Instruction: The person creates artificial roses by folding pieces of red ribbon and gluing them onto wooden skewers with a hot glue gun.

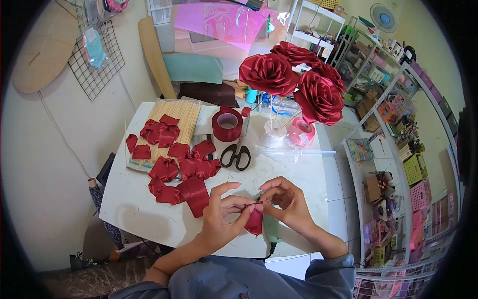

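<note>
Both hands meet at the front of the white table, pinching the top edge of a small dark-red satin ribbon piece (254,223). My left hand (224,214) grips its left side between thumb and fingers. On the other side my right hand (283,200) pinches the same edge, its other fingers curled. Partly under my right hand lies a pale green tool with a black cord (271,228), probably a glue gun; its front is hidden. Left of my hands is a flat red ribbon piece (194,195), near several folded red petals (164,169).
Black-handled scissors (235,157) lie beyond my hands, below a red ribbon roll (227,124). Bamboo sticks (187,114) lie under some petals. Large red ribbon roses (269,74) stand on sticks at the back right, beside a pink roll (301,131). Loaded shelves (383,199) line the right.
</note>
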Motion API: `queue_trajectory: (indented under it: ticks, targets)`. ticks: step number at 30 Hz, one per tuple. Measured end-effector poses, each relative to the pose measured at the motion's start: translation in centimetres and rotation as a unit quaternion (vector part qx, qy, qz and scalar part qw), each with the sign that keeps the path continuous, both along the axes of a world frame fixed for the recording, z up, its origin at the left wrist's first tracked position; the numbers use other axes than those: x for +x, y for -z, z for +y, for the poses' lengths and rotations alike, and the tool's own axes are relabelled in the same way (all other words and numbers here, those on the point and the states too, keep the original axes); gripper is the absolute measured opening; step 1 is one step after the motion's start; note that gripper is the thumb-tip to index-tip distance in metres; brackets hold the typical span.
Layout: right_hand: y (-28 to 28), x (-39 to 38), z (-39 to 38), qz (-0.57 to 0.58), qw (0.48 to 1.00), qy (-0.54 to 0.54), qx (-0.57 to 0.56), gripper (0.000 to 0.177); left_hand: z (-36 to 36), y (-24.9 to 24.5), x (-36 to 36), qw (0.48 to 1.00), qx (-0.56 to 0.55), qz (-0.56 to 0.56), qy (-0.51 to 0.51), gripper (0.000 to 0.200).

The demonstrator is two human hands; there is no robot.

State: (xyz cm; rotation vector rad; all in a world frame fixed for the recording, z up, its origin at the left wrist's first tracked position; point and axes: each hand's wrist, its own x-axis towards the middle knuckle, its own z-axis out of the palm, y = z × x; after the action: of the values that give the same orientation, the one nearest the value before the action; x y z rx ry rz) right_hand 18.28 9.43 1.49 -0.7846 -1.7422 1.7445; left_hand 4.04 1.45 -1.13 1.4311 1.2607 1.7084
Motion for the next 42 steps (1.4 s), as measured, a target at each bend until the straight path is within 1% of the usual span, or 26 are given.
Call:
queue_trajectory:
  ticks: [10, 13, 15, 16, 18, 19, 20, 21, 23, 27, 30, 34, 36, 39, 42]
  targets:
    - [0.3, 0.0, -0.1, -0.006, 1.000, -0.015, 0.024, 0.028, 0.1, -0.2, -0.1, 1.000, 0.000, 0.009, -0.005, 0.044]
    - [-0.1, 0.2, 0.0, 0.009, 0.999, -0.027, 0.026, 0.028, 0.0, -0.4, -0.2, 1.000, -0.010, -0.001, 0.007, 0.042]
    - [-1.0, 0.6, 0.4, 0.024, 0.997, -0.054, -0.042, 0.030, 0.1, -0.2, -0.3, 1.000, -0.013, -0.021, -0.001, 0.039]
    - [-1.1, 0.8, 0.8, 0.024, 0.997, -0.055, -0.042, 0.030, 0.2, -0.1, -0.3, 1.000, -0.013, -0.020, -0.002, 0.039]
    - [-1.2, 1.4, 1.4, 0.070, 0.996, -0.028, -0.055, 0.033, 0.3, 0.1, -0.5, 0.998, -0.005, -0.063, -0.013, 0.038]
    - [-1.0, 1.7, 1.7, 0.087, 0.994, -0.026, -0.063, 0.035, 0.2, 0.1, -0.6, 0.998, -0.005, -0.063, -0.013, 0.038]
    - [-0.9, 1.7, 1.7, 0.088, 0.994, -0.025, -0.062, 0.035, 0.3, 0.1, -0.6, 0.995, -0.011, -0.098, -0.001, 0.038]
    - [-0.8, 1.6, 1.5, 0.065, 0.997, -0.027, -0.038, 0.037, 0.3, 0.1, -0.7, 0.991, -0.018, -0.134, 0.011, 0.038]
    - [-0.7, 1.1, 0.9, 0.040, 0.998, -0.048, -0.002, 0.042, 0.3, 0.0, -0.7, 0.991, -0.018, -0.135, 0.014, 0.038]
    - [0.2, 0.2, -0.1, 0.000, 0.997, -0.068, 0.039, 0.045, 0.2, -0.1, -0.5, 0.989, -0.023, -0.146, 0.024, 0.039]
    - [0.3, 0.2, 0.1, 0.014, 0.998, -0.045, 0.042, 0.044, 0.3, 0.0, -0.6, 0.993, 0.000, -0.117, 0.019, 0.040]
    - [-0.2, 0.4, 0.2, 0.018, 0.999, -0.024, 0.026, 0.047, 0.2, 0.1, -0.8, 0.995, -0.011, -0.091, 0.035, 0.045]
    - [-0.6, 0.5, 0.2, 0.004, 1.000, -0.008, 0.027, 0.047, 0.1, -0.1, -0.8, 0.993, -0.069, -0.067, 0.068, 0.051]
    - [-0.2, 0.4, 0.3, 0.026, 0.999, -0.014, 0.043, 0.044, 0.0, -0.2, -0.9, 0.991, -0.096, -0.039, 0.080, 0.052]
    - [0.4, 0.3, 0.3, 0.058, 0.997, -0.024, 0.033, 0.044, 0.1, -0.2, -0.8, 0.988, -0.099, -0.051, 0.102, 0.050]
